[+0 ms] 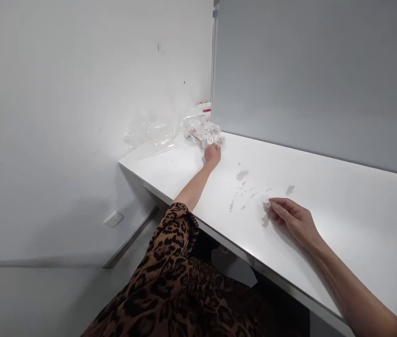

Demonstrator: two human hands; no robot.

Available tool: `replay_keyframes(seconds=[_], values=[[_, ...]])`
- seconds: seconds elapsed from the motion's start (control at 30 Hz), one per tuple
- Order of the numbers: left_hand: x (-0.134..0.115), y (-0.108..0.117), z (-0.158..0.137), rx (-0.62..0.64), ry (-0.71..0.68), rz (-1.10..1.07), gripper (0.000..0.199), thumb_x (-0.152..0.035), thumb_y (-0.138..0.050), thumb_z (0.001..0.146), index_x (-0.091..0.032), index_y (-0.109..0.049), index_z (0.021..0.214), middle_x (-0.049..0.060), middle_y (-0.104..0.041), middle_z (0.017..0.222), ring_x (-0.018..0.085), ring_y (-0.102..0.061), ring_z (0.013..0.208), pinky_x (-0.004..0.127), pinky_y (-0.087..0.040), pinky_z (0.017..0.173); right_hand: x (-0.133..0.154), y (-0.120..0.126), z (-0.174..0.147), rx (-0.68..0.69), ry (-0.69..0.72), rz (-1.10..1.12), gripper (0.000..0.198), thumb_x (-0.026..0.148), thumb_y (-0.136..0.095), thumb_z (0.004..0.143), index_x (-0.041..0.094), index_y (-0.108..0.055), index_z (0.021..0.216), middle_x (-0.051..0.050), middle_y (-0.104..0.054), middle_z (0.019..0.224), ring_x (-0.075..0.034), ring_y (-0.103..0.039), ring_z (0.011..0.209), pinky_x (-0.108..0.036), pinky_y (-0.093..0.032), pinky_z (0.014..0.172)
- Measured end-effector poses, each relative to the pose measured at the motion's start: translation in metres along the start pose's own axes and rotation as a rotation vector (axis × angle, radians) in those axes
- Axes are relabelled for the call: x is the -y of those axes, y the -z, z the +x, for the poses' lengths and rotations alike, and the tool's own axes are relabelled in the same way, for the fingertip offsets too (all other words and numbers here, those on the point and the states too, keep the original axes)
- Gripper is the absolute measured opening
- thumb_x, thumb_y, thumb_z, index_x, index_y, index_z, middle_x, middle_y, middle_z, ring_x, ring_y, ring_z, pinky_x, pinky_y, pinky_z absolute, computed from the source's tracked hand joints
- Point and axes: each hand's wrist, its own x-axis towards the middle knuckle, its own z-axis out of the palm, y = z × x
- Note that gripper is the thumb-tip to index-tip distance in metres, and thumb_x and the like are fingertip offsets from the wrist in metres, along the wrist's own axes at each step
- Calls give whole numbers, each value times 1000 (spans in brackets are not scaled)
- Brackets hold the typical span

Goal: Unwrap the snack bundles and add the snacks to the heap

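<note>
My left hand (212, 153) reaches to the far left of the white table, its fingers closed on a crinkled clear plastic bag (200, 130). Small pinkish and brownish pieces show through the bag, too blurred to name. Over the middle of the table, my right hand (294, 220) is closed in a pinch, thumb against the fingertips. Whatever may be between those fingertips is hidden or too small to make out. Grey smudges (242, 175) mark the tabletop between my two hands.
More loose clear plastic (152, 131) lies at the table's left end, by the white wall. A white item with a red mark (205, 110) stands in the corner behind the bag. A grey panel (317, 79) rises along the table's back edge. A socket (113, 219) is low on the wall.
</note>
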Motion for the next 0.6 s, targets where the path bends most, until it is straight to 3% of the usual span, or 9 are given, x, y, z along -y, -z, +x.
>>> replay_keyframes(seconds=[0.1,0.2,0.27,0.37,0.43,0.5,0.6], values=[[-6,-6,-19,66,9,-86,16,-10,-56,91,-14,-71,88,10,-74,96,20,-69,95,33,-50,96,-1,4,3,-46,11,57,38,64,-81,79,29,-77,93,-6,-69,79,-18,-55,63,-34,-50,55],[-13,-15,-55,236,-19,-182,8,-13,-62,88,-15,-70,85,1,-68,77,12,-63,67,27,-53,77,-5,8,8,-143,24,105,37,60,-82,78,26,-76,92,-6,-69,80,-17,-56,65,-32,-49,56],[-17,-22,-85,412,-52,-256,3,-16,-66,86,-15,-69,87,-2,-65,72,9,-59,62,25,-52,71,-10,13,14,-254,40,122,39,57,-84,75,25,-74,94,-4,-68,82,-16,-57,67,-31,-51,58],[-21,-27,-126,781,-125,-429,11,-22,-72,84,-14,-68,90,-1,-64,75,8,-58,64,24,-49,68,-18,25,22,-436,75,103,46,56,-85,72,25,-71,103,-4,-69,99,-17,-60,81,-30,-53,67],[-24,-27,-146,968,-190,-506,18,-28,-75,83,-13,-68,91,0,-63,78,8,-56,67,23,-46,67,-20,33,26,-464,83,63,50,58,-85,73,26,-70,108,-4,-69,107,-18,-62,89,-30,-53,70],[-28,-27,-159,1009,-238,-501,24,-34,-77,83,-14,-69,92,1,-63,82,7,-55,70,22,-44,68,-19,40,26,-384,62,41,50,58,-86,72,24,-71,104,-5,-70,101,-19,-62,86,-29,-52,68],[-34,-27,-168,870,-195,-490,30,-43,-73,88,-16,-65,99,2,-63,92,7,-56,71,23,-46,67,-13,45,25,-262,7,108,46,57,-91,64,20,-70,82,-3,-65,74,-15,-54,66,-29,-44,57]])
